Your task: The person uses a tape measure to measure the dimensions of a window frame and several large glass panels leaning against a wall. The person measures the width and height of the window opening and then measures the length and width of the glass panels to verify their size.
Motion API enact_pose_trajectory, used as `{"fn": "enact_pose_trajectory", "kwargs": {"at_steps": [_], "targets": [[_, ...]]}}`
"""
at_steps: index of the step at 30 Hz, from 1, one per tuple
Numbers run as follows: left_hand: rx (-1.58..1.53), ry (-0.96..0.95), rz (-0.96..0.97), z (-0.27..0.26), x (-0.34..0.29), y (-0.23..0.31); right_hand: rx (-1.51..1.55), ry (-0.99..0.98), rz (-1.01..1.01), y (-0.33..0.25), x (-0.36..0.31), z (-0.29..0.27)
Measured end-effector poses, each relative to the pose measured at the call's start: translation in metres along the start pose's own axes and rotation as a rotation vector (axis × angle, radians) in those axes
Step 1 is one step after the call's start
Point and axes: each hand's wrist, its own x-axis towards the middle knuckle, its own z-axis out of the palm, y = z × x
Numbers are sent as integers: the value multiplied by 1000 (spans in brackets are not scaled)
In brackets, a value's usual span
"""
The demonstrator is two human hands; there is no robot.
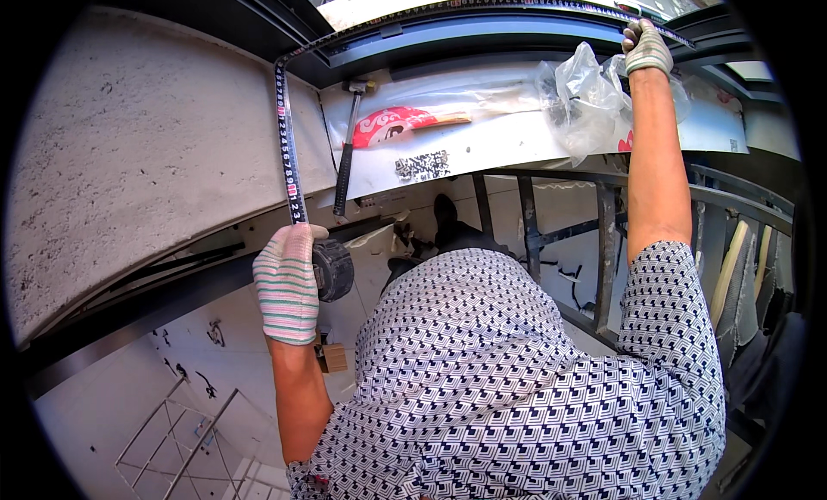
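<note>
Patterned fabric of the person's shirt (517,388) fills the lower middle of the view, closest to the lens. Just past it, the left hand (287,280), in a striped knit glove, is curled around the dark round case of a tape measure (332,270), fingers closed on it. From that case the tape blade (288,147) runs straight up, bends at the corner of a dark metal window frame (482,31), and then follows the frame's upper edge across to the right. There the right hand (646,48), also gloved, is raised at arm's length and pinches the far end of the blade against the frame. Below the stretched blade lies a white sill surface (508,138) carrying a hammer (349,147) with a dark handle, a red-and-white printed sheet (392,124) and a crumpled clear plastic bag (581,99) near the right forearm. A rough grey concrete wall (138,155) stands to the left. Dark metal railing bars (607,233) show beneath the sill, and a wire rack (181,440) sits far below on the pale floor.
</note>
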Motion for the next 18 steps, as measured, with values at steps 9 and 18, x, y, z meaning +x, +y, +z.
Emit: {"fn": "enact_pose_trajectory", "kwargs": {"at_steps": [9,18], "targets": [[29,20,19,1,-3,5,30,-47,7,5,17,-7],[38,20,20,1,-2,6,4,18,16,-8,-17,5]]}}
